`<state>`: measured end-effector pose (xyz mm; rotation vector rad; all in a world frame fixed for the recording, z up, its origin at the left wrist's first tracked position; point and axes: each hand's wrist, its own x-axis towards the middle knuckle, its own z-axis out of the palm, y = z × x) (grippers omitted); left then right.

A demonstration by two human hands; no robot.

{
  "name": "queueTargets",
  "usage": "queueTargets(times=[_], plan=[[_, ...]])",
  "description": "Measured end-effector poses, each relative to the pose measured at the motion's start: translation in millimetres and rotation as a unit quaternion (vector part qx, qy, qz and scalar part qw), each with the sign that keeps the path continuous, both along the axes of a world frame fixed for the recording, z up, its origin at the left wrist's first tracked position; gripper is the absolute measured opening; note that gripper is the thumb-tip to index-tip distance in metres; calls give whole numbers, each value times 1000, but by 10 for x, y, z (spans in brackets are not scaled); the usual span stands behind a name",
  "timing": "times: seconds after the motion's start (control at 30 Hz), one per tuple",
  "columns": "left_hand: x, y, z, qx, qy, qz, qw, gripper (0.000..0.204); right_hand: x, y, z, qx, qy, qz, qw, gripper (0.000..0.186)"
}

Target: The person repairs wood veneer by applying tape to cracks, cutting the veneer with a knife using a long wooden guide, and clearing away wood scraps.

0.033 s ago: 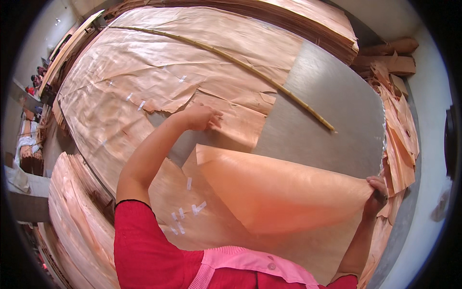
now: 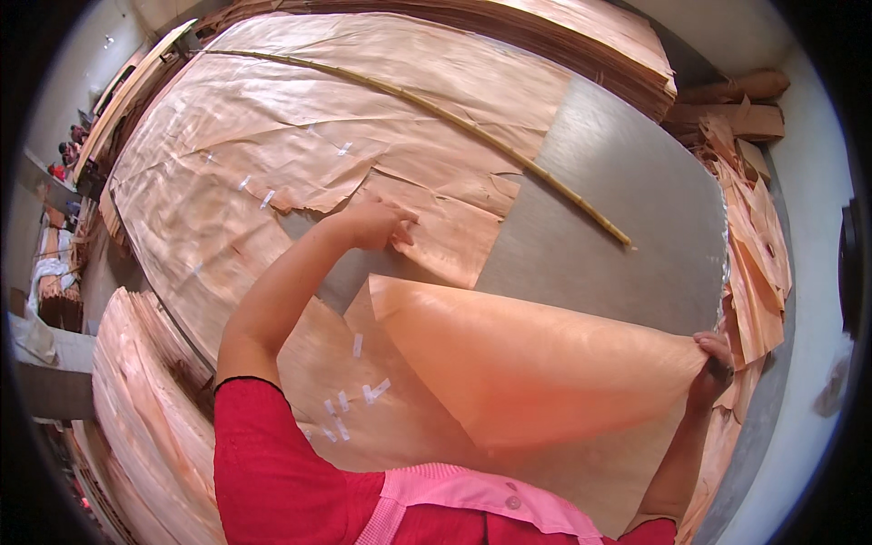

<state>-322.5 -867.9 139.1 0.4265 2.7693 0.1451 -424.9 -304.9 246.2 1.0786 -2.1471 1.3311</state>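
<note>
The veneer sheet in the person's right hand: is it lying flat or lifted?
Lifted: the right hand raises the veneer sheet by its edge, curling it above the table.

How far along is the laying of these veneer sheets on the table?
Done: taped veneer sheets cover the left part of the grey table. In hand: the left hand presses a torn piece, and the right hand lifts a curled sheet. Left: the table's right part is bare.

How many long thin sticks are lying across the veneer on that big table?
1. A single long thin stick lies slantwise over the veneer sheets and the bare grey table, from upper left to the right. Others could be hidden under the sheets.
</note>
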Motion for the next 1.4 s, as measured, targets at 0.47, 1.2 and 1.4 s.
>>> queueTargets(times=[0.47,1.2,1.4], plan=[[357,44,-5,384,-66,274,879,48,-1372,-655,-421,54,-235,-127,962,22],[0,1796,-473,86,228,197,950,67,-2346,-1278,-1409,295,-170,-242,909,19],[-346,1698,-481,43,282,210,935,62,-2204,-1395,-1398,151,-323,-194,914,24]])
